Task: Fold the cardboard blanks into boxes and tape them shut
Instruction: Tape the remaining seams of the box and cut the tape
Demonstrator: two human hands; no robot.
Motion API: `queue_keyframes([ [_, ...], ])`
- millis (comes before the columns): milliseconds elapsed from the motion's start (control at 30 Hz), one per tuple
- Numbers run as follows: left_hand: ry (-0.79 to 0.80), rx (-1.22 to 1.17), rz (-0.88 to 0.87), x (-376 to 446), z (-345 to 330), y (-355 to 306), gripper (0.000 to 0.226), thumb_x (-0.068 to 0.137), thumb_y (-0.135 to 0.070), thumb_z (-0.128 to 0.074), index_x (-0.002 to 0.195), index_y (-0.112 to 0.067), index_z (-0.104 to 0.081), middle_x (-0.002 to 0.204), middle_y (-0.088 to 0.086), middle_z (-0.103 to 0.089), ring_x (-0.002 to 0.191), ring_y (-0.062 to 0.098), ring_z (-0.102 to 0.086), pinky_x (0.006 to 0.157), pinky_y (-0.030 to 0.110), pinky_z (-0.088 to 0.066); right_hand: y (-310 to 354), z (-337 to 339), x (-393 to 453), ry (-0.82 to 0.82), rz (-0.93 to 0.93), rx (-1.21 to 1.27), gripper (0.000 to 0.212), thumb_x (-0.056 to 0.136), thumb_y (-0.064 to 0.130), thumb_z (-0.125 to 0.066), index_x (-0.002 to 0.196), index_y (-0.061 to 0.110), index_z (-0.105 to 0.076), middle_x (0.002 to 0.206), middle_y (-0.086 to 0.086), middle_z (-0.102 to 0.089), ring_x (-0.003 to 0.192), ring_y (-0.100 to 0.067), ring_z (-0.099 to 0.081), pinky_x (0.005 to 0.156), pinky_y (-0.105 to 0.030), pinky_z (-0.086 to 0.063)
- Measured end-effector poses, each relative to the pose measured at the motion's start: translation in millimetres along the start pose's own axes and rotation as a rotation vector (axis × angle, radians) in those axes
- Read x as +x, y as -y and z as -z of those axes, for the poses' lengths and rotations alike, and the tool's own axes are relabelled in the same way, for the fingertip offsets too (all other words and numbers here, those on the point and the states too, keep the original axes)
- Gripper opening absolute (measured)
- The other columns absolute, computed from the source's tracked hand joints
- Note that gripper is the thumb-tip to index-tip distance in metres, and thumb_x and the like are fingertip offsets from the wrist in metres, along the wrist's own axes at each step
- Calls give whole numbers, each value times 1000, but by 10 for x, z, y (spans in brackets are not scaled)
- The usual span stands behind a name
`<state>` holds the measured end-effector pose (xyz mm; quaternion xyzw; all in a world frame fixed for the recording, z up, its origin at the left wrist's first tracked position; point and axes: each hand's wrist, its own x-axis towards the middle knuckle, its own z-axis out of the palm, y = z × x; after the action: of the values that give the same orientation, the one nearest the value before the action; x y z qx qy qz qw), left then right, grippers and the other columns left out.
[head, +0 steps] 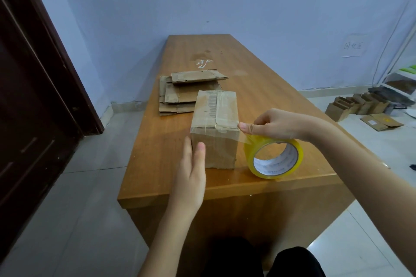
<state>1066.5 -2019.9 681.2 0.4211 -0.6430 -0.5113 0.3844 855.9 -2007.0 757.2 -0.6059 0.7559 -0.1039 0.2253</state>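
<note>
Box (pixel 215 128) being taped (hands (pixel 191 171) steadying).

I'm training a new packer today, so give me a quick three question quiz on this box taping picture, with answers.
1. True or false: the left hand grips the tape roll.
2. Which hand pulls the tape strip at the box? A) left B) right
3. Fill in: the flat cardboard blanks lie on the table ____ the box, farther from the person.

Key:
1. False; it rests flat against the box's near face.
2. B
3. behind
</note>
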Motion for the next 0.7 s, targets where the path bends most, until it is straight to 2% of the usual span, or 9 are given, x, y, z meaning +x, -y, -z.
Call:
queue_keyframes([
  [100, -97, 308, -1, 20, 126, 41, 68, 90, -60, -16, 149, -26, -17, 153, -5, -27, 139, 12, -27, 106, 25, -22, -6, 15, -15, -15, 1, -6, 77, 55, 92, -41, 61, 16, -32, 58, 2, -26, 55, -17, -28, 59, -32, -24],
  [167, -242, 534, -265, 25, 181, -92, 66, 95, -59, -16, 150, -23, -15, 154, -4, -25, 140, 13, -25, 108, 28, -22, 2, 16, -31, -21, 4, -17, 74, 57, 90, -41, 60, 17, -28, 56, 3, -24, 53, -16, -25, 57, -31, -22],
  [200, -254, 661, -437, 59, 167, -179, 63, 96, -54, -19, 149, -20, -19, 154, -4, -26, 141, 12, -23, 110, 28, -19, 5, 18, -33, -25, 3, -20, 73, 58, 89, -41, 60, 17, -27, 56, 4, -23, 52, -16, -25, 56, -30, -21],
  [267, -124, 917, -718, 172, 86, -315, 58, 99, -47, -18, 146, -17, -30, 152, -3, -31, 142, 12, -21, 113, 29, -13, 19, 23, -43, -30, 0, -12, 72, 58, 88, -41, 60, 18, -27, 55, 5, -24, 51, -15, -25, 56, -30, -21],
  [367, 72, 1139, -810, 347, -6, -359, 62, 98, -50, -15, 145, -15, -35, 149, 0, -37, 141, 13, -26, 112, 27, -10, 2, 22, -52, -47, 13, 4, 71, 61, 87, -42, 63, 16, -32, 58, 3, -25, 53, -15, -26, 55, -29, -22],
  [500, 44, 1256, -835, 438, 14, -282, 60, 96, -48, -25, 138, -13, -48, 140, 3, -50, 131, 17, -45, 108, 33, -21, -67, 41, -95, -88, 23, 112, 56, 84, 66, -51, 66, 15, -35, 64, 0, -25, 58, -16, -27, 58, -30, -22],
  [567, 10, 1248, -864, 452, 17, -282, 55, 91, -41, -34, 134, -12, -53, 135, 4, -55, 125, 17, -51, 106, 33, -27, -112, 57, -144, -68, 62, 165, 49, 88, 58, -53, 68, 14, -42, 68, -3, -26, 62, -17, -28, 60, -32, -22],
  [633, -40, 1221, -909, 459, 10, -286, 51, 86, -35, -48, 130, -11, -57, 128, 5, -60, 119, 18, -57, 102, 33, -34, -181, 51, -187, -85, 97, 234, 50, 89, 53, -53, 70, 8, -47, 72, -7, -27, 66, -20, -28, 63, -35, -22],
  [700, -74, 1193, -936, 456, 2, -288, 53, 83, -30, -61, 131, -11, -55, 123, 5, -63, 115, 18, -60, 99, 33, -39, -240, 26, -211, -149, 112, 302, 57, 91, 49, -55, 69, -2, -43, 71, -9, -26, 66, -24, -25, 62, -35, -21],
])
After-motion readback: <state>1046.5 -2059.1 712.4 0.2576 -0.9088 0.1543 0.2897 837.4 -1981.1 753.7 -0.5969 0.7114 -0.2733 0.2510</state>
